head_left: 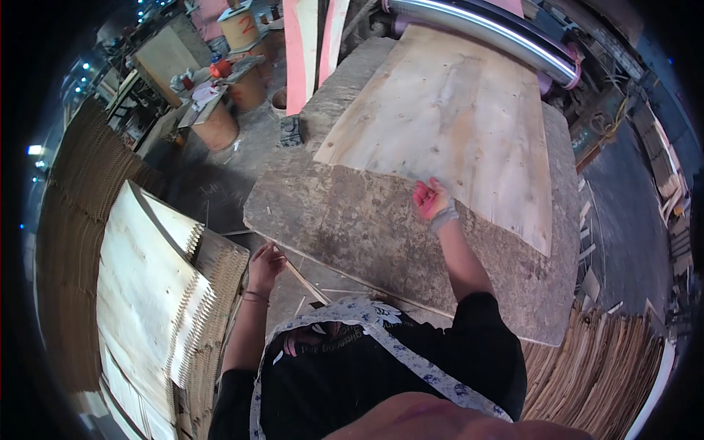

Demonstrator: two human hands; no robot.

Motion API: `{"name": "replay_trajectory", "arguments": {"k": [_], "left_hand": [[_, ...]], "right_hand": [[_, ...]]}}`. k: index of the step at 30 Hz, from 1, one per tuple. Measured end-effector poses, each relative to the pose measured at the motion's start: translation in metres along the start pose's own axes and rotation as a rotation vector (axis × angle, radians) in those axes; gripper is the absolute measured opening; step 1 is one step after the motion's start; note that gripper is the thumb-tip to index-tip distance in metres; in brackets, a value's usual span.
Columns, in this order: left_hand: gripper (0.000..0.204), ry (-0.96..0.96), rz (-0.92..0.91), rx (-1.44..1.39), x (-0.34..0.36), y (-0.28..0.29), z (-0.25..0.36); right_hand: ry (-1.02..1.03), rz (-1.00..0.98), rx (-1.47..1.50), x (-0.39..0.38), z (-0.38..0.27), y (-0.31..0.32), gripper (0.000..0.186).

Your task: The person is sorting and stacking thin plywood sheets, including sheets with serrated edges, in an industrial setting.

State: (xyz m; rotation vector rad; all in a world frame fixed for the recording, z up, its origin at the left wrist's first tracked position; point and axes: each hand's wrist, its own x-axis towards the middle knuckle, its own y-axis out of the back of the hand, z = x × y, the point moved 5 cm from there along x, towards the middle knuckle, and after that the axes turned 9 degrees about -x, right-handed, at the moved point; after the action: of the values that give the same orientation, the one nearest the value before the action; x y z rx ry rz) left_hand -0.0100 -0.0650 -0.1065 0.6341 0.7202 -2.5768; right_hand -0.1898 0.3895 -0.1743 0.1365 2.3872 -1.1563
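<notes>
A pale wood veneer sheet (455,117) lies on a stained, worn tabletop (345,213), its far end under a shiny metal roller (491,33). My right hand (433,198) is at the sheet's near edge, fingers loosely curled and a little apart, nothing seen in them. Its fingers look pink-red, and a grey band or cuff wraps the wrist. Beside the table's left front edge, my left hand (266,265) has its fingers closed at the end of a thin wooden strip (306,281), which slants down toward my apron.
Stacked veneer sheets with jagged edges (150,271) stand at my left. Another veneer stack (598,367) is at the right, under the table's edge. Drum-like containers (216,125) stand at the back left. A small dark block (291,130) sits by the table's far left edge.
</notes>
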Motion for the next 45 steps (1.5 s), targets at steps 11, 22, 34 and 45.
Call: {"name": "replay_trajectory", "arguments": {"k": [11,22,34,45], "left_hand": [[0.022,0.106,0.053,0.01,-0.006,0.018,-0.028],[0.023,0.331,-0.561,0.322,0.003,-0.115,-0.09],[0.017,0.838,-0.925,0.594,-0.081,-0.095,-0.235],[0.015,0.836,-1.287,0.862,-0.225,-0.153,-0.326]], "right_hand": [[-0.152,-0.075,-0.334,0.0,0.05,0.028,0.038],[-0.043,0.145,-0.247,-0.291,0.136,0.094,0.041],[0.23,0.697,0.157,-0.538,0.33,0.136,0.044],[0.542,0.828,0.35,-0.649,0.387,0.191,0.044]]}}
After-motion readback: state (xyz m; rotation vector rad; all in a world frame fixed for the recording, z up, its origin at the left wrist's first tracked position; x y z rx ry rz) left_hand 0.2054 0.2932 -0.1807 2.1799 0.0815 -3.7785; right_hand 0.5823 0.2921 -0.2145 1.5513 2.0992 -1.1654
